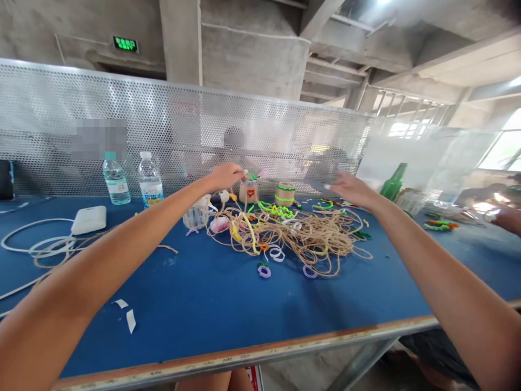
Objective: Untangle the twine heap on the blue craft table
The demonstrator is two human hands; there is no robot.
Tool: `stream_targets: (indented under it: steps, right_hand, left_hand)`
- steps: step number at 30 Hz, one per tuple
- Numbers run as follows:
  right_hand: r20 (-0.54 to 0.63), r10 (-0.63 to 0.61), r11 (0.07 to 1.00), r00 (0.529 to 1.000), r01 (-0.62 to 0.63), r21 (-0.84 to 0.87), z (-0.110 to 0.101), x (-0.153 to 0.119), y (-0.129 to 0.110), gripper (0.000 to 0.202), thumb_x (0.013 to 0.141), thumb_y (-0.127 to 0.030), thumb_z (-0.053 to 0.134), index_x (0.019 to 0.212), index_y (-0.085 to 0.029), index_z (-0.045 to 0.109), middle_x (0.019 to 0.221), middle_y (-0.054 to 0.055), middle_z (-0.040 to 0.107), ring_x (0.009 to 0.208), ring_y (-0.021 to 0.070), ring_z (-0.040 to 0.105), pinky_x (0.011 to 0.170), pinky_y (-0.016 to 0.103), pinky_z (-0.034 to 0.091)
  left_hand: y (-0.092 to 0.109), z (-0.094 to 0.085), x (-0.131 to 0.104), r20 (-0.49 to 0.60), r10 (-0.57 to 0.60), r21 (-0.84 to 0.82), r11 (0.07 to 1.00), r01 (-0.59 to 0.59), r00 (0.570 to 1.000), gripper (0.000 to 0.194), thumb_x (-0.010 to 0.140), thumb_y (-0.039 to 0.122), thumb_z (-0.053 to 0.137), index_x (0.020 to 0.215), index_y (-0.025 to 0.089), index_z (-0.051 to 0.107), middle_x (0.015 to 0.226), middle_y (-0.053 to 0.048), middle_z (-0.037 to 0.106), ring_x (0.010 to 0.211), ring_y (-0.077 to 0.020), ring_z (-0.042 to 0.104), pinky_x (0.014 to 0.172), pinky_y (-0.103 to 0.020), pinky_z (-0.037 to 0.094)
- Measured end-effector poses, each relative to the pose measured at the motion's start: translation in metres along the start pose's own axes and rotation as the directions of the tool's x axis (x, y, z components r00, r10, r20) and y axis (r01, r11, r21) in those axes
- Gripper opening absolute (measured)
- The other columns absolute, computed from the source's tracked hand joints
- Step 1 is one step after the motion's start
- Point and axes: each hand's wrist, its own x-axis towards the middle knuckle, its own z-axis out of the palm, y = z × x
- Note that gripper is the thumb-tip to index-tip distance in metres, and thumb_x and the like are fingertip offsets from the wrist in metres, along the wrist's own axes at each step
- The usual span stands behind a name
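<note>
Perforated grey metal screening (163, 117) backs a blue tabletop (211, 315); high left, a green-lit sign (126, 44) is too blurred to read. Leftmost, a clear plastic bottle with a teal cap (116, 182) has an illegible pale label; its white-capped clear plastic neighbour (150, 179) shows blue characters, not surely readable. Next, the left hand (228, 176) has its fingers bent together; whether they grip anything, I cannot tell. Just right of its fingertips and slightly below, a tan jar-shaped container with a red heart patch (249, 193) stands upright, long axis vertical, much nearer this hand. Farther right, the right hand (345, 187) hovers loosely spread, apparently empty.
</note>
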Motion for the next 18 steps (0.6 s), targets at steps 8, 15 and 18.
stream_targets:
  steps: [8, 15, 18]
  right_hand:
    - [0.059, -0.423, 0.899, 0.904, 0.427, -0.095, 0.031, -0.003, -0.128, 0.022, 0.089, -0.022, 0.048, 0.095, -0.017, 0.068, 0.090, 0.009, 0.070, 0.083, 0.0205, 0.064, 0.072, 0.029, 0.045]
    - [-0.021, -0.204, 0.965, 0.979, 0.197, -0.170, 0.002, 0.005, -0.068, 0.031, 0.087, -0.017, 0.042, 0.067, -0.015, 0.066, 0.066, 0.006, 0.067, 0.062, 0.0155, 0.059, 0.059, 0.025, 0.039]
    - [-0.085, 0.007, 0.969, 0.996, -0.027, -0.244, -0.014, 0.008, -0.029, 0.028, 0.087, -0.018, 0.044, 0.079, -0.015, 0.070, 0.078, 0.007, 0.071, 0.071, 0.0166, 0.062, 0.062, 0.025, 0.040]
  left_hand:
    - [0.055, 0.015, 0.002, -0.018, 0.150, -0.030, 0.988, -0.150, 0.989, 0.028, 0.085, 0.019, 0.047, 0.064, 0.015, 0.065, 0.054, 0.003, 0.048, 0.058, -0.0112, 0.044, 0.058, -0.024, 0.029]
    - [0.006, -0.009, -0.017, -0.107, -0.095, -0.103, 0.991, 0.084, 0.990, 0.025, 0.085, 0.017, 0.056, 0.061, 0.014, 0.061, 0.058, 0.001, 0.053, 0.061, -0.0125, 0.051, 0.066, -0.026, 0.041]
    - [-0.011, -0.013, -0.030, -0.179, -0.213, -0.276, 0.948, 0.159, 0.961, 0.021, 0.091, 0.031, 0.056, 0.089, 0.012, 0.063, 0.088, -0.003, 0.062, 0.081, -0.0161, 0.060, 0.076, -0.032, 0.051]
